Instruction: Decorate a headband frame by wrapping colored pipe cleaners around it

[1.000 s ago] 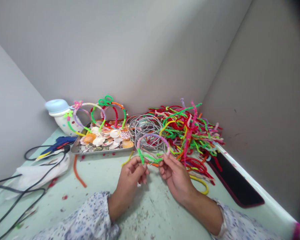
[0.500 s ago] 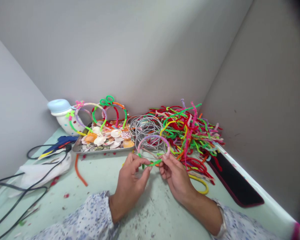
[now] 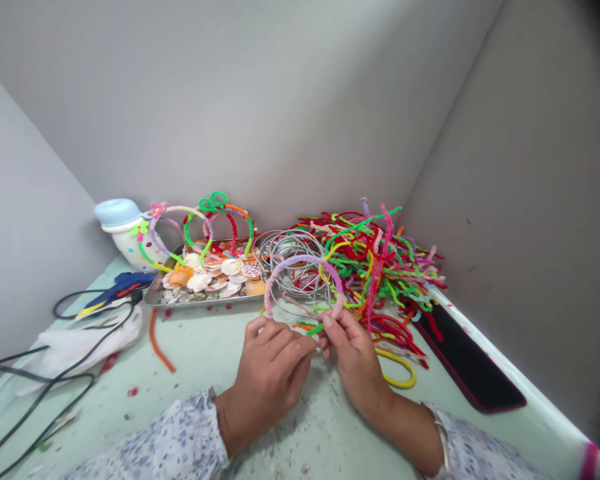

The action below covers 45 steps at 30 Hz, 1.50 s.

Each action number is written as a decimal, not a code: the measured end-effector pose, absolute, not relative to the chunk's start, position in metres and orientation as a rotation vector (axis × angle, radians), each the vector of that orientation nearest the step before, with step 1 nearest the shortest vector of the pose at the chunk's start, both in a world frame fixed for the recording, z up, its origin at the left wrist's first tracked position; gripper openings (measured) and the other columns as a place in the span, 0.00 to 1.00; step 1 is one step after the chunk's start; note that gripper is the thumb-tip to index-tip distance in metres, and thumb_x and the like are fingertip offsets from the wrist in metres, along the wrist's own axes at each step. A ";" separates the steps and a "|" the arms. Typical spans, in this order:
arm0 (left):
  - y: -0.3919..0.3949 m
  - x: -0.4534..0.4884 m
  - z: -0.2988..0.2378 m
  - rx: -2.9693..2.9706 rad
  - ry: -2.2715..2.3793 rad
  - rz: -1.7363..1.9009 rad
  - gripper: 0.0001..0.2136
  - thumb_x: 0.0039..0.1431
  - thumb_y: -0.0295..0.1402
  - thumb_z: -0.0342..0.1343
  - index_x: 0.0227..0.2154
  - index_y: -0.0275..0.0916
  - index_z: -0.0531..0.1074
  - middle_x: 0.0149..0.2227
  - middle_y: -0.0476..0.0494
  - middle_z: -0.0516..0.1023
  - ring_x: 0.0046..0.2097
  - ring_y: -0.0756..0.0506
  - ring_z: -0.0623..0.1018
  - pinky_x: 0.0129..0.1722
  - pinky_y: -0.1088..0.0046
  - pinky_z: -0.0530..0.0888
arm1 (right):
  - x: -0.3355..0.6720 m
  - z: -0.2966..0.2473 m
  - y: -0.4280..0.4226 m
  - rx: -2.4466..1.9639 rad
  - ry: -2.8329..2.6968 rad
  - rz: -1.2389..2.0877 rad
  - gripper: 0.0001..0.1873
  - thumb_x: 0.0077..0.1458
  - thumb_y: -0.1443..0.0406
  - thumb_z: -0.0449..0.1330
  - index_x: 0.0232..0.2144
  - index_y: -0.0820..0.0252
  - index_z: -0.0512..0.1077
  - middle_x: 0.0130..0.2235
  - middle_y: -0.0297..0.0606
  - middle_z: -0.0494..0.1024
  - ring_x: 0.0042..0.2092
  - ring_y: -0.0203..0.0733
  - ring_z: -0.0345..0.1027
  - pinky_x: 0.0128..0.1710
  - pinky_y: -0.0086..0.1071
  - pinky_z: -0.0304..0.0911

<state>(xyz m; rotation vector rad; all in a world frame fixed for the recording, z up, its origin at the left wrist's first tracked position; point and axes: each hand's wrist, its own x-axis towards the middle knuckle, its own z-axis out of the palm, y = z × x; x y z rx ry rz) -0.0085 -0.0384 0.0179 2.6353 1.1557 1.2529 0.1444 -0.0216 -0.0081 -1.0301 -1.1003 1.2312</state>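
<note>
Both my hands hold a headband [image 3: 303, 262] wrapped in pale purple and pink pipe cleaner, its arch standing up over the table. My left hand [image 3: 273, 370] pinches near the band's left end, fingers closed. My right hand [image 3: 353, 357] grips the right end together with a short green pipe cleaner [image 3: 313, 327] that lies between the two hands. Behind the band sit bare metal headbands [image 3: 285, 250].
A heap of coloured pipe cleaners [image 3: 380, 267] lies at the right. A metal tray [image 3: 153, 297] of seashells, several finished headbands [image 3: 200, 223], a white jar [image 3: 123, 230], a blue glue gun [image 3: 117, 287] with black cable, a dark phone [image 3: 473, 363] and a loose orange pipe cleaner [image 3: 157, 340] surround the hands.
The headband has risen and tilted more upright. My left hand slid along the green pipe cleaner toward my right hand, so the hands now nearly touch.
</note>
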 end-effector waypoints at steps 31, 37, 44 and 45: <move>-0.033 -0.003 0.013 1.862 1.230 1.123 0.09 0.59 0.33 0.54 0.29 0.40 0.79 0.42 0.40 0.79 0.44 0.42 0.77 0.41 0.68 0.74 | 0.145 -0.010 -0.009 -0.882 -0.694 1.349 0.13 0.50 0.56 0.65 0.32 0.58 0.70 0.27 0.31 0.73 0.28 0.34 0.66 0.28 0.28 0.63; -0.032 -0.005 0.009 1.712 1.228 1.061 0.13 0.64 0.35 0.46 0.36 0.39 0.76 0.32 0.42 0.77 0.37 0.44 0.77 0.29 0.72 0.74 | 0.146 -0.007 -0.007 -0.780 -0.600 1.439 0.12 0.49 0.59 0.66 0.29 0.59 0.70 0.27 0.30 0.72 0.26 0.32 0.63 0.24 0.25 0.60; -0.023 -0.006 0.004 1.499 1.235 1.083 0.08 0.57 0.33 0.54 0.36 0.37 0.75 0.36 0.43 0.77 0.33 0.48 0.75 0.24 0.78 0.70 | 0.147 -0.010 -0.007 -0.754 -0.589 1.478 0.12 0.48 0.59 0.66 0.27 0.58 0.69 0.24 0.29 0.71 0.25 0.33 0.62 0.23 0.26 0.58; -0.023 -0.005 0.005 1.530 1.248 1.105 0.07 0.56 0.33 0.56 0.35 0.37 0.76 0.34 0.44 0.77 0.32 0.49 0.74 0.26 0.78 0.70 | 0.147 -0.010 -0.007 -0.745 -0.598 1.490 0.11 0.49 0.59 0.66 0.27 0.58 0.69 0.24 0.29 0.71 0.25 0.33 0.63 0.24 0.26 0.58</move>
